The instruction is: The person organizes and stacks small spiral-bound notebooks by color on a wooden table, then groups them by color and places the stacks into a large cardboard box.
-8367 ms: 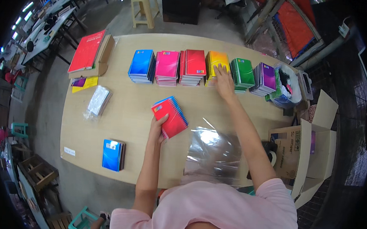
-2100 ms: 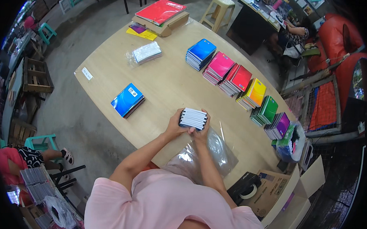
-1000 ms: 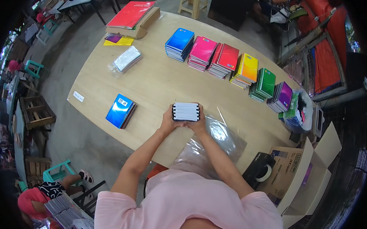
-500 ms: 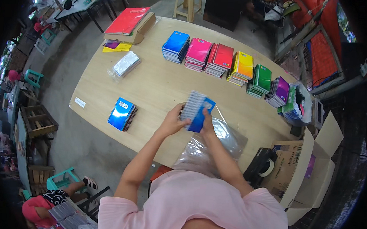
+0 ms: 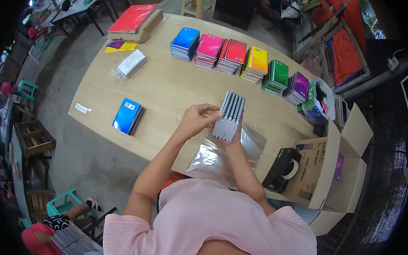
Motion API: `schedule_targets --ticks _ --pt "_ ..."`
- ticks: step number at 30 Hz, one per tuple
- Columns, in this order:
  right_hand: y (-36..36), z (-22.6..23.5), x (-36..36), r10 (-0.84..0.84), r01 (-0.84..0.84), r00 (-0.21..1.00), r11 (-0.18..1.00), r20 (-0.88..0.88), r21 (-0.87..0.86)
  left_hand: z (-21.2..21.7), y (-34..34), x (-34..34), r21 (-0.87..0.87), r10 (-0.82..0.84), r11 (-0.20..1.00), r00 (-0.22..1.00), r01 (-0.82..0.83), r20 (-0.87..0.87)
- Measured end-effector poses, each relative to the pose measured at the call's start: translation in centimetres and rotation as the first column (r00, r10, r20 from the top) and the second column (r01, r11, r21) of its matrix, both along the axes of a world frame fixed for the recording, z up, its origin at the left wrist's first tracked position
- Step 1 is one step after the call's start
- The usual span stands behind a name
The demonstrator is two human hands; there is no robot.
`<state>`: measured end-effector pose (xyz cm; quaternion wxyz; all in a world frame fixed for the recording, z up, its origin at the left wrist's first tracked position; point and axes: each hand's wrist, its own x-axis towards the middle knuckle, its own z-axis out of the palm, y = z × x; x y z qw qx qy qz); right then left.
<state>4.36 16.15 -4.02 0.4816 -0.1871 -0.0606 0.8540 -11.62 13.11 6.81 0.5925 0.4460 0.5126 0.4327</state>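
Both hands clamp a small stack of spiral-bound notebooks (image 5: 229, 116) held on edge above the pale wooden desk (image 5: 165, 87) — left hand (image 5: 196, 120) pinching its side, right hand (image 5: 234, 137) under it — just over a clear plastic bag (image 5: 212, 157); a blue notebook pile (image 5: 128, 116) lies well apart.

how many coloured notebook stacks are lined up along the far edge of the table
6, in a row left to right: blue stack, pink stack, red stack, yellow stack, green stack, purple stack. More may be hidden behind the bag beside the purple one.
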Motion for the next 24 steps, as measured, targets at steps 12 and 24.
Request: schedule_targets --ticks 12,24 --pt "-1.2 0.7 -1.0 0.099 -0.101 0.995 0.991 0.023 0.087 0.7 -1.6 -1.5 0.114 0.035 0.993 0.945 0.003 -0.326" --pt "-1.8 1.8 -2.7 0.082 -0.083 0.996 0.995 0.027 0.058 2.1 -2.8 -1.7 0.146 0.076 0.989 0.855 0.000 -0.513"
